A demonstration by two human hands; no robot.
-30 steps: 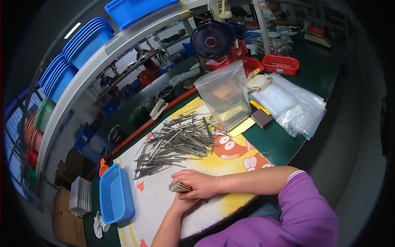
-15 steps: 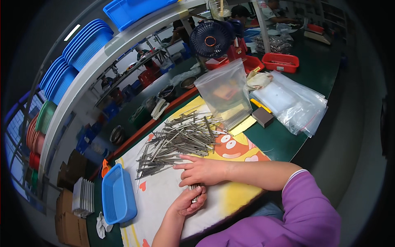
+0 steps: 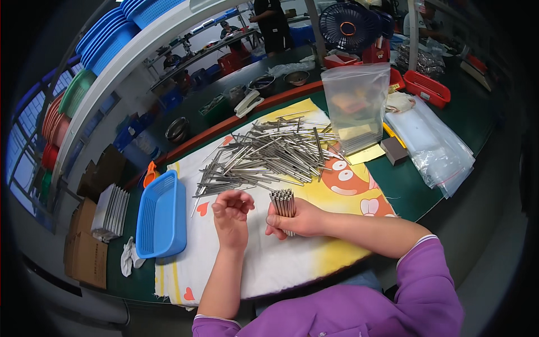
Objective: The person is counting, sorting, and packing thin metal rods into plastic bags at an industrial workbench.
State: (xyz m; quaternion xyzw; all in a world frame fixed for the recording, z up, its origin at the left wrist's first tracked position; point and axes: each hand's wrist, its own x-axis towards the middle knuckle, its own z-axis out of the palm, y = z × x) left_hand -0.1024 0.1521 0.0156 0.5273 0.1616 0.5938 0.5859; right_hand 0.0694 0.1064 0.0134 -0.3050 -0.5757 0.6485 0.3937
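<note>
A bundle of thin metal tubes (image 3: pixel 283 204) stands upright in my right hand (image 3: pixel 303 218), whose fingers and thumb wrap round it. The tube ends face up and look hollow. Left of the bundle, apart from it, my left hand (image 3: pixel 232 216) is raised with fingers curled loosely and nothing in them. Just beyond both hands, a loose heap of metal tubes (image 3: pixel 269 154) lies criss-cross on a white and yellow cloth (image 3: pixel 264 269) printed with hearts and a cartoon figure.
Left of the cloth sits a blue plastic basket (image 3: pixel 161 216). A clear bag holding tubes (image 3: pixel 359 106), a dark block (image 3: pixel 394 151), a yellow-handled tool (image 3: pixel 394 135) and flat plastic bags (image 3: pixel 432 146) lie at the right. A fan (image 3: pixel 349 27) and red trays (image 3: pixel 426 88) stand farther back.
The tube bundle has passed from my left hand to my right. My left hand has let go and moved up and left, away from it. The view has shifted too.
</note>
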